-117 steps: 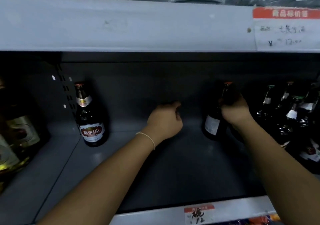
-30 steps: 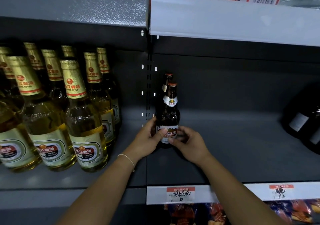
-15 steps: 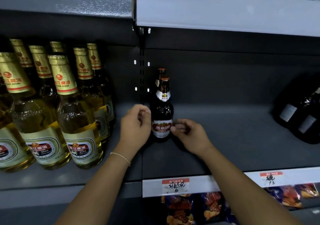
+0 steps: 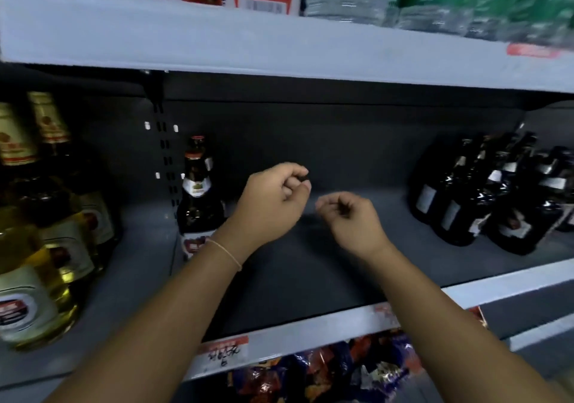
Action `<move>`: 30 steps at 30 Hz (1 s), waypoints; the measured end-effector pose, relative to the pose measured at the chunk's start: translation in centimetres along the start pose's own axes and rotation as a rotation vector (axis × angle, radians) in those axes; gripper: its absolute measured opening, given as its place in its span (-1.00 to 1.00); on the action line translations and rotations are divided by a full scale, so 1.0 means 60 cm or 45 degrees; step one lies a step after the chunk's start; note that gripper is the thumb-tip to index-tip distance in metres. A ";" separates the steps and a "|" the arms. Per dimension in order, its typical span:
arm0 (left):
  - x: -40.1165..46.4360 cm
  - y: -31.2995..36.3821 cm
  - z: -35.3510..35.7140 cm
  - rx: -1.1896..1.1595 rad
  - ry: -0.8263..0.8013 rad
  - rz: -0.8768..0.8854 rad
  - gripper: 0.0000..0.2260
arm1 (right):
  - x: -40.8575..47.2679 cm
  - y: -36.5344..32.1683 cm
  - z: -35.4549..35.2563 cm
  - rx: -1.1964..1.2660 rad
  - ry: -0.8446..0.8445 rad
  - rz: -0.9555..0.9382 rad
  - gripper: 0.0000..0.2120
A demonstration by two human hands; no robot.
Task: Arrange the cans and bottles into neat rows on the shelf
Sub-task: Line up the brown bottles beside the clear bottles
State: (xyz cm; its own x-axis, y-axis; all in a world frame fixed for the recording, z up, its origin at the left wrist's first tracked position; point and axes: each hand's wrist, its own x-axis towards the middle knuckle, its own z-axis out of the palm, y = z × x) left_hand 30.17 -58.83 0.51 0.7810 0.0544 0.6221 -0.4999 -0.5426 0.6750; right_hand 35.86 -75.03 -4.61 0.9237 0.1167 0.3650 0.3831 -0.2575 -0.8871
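Hands, left [image 4: 273, 199] and right [image 4: 352, 219], hover loosely curled, seemingly empty through blur. Brown bottle [image 4: 198, 197] stands leftward; dark bottles [image 4: 484, 191] crowd right, where a hasty reach could topple them.

A: Lighting? 
B: Dim inside the shelf bay; upper shelf edge [image 4: 279, 48] lit brightest, from above and in front.

A: Sharpness? 
B: Motion blur throughout, worst at dark bottles [image 4: 484, 191] right; wide-angle bending at edges; glare on pale bottles [image 4: 40, 247].
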 end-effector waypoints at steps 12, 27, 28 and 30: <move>0.101 0.092 0.218 -0.035 -0.250 -0.083 -0.66 | 0.063 0.034 -0.285 -0.118 0.581 -0.084 -0.82; 0.134 0.138 0.382 -0.062 -0.355 -0.111 -0.63 | 0.120 0.108 -0.457 -0.308 0.502 0.278 -0.34; 0.134 0.137 0.385 -0.057 -0.361 -0.110 -0.63 | 0.121 0.112 -0.461 -0.277 0.456 0.289 -0.33; 0.132 0.135 0.388 -0.047 -0.370 -0.119 -0.63 | 0.124 0.120 -0.467 -0.229 0.409 0.294 -0.32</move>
State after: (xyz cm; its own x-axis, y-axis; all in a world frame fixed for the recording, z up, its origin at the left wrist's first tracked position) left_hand 41.01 -82.32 1.67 0.8959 -0.1422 0.4209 -0.4300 -0.5155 0.7412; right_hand 45.77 -102.92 -0.38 0.9306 -0.2607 0.2570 0.1350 -0.4081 -0.9029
